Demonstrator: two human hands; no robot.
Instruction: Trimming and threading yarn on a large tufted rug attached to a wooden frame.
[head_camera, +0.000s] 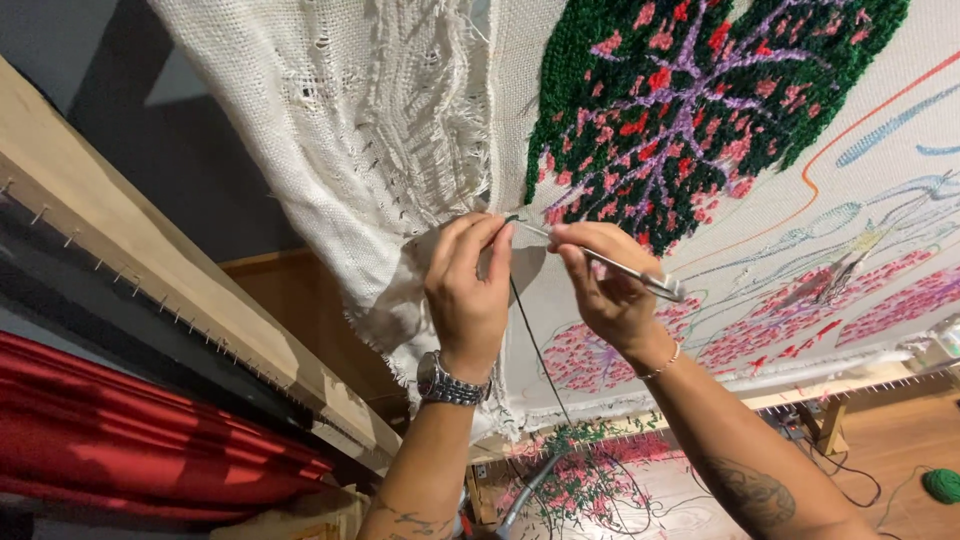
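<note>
Pinching dark yarn (527, 335) | left hand (466, 292) | right hand (606, 285) holding silver tool (625, 271)

grey wall (60, 40), wooden floor (900, 440), red drape (150, 440)

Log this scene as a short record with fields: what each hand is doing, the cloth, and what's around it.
left hand: left hand pinches the backing cloth beside the tool's tip; wristwatch on the wrist
right hand: right hand grips a slim metal tool, tip at the cloth
yarn: dark yarn hangs down from the tool's tip
cloth: white weave, frayed and holed at left, with a tufted green leaf with pink and purple veins
frame: wooden frame with nails along its edge
nearby: red fabric at lower left; green yarn ball on the floor
</note>
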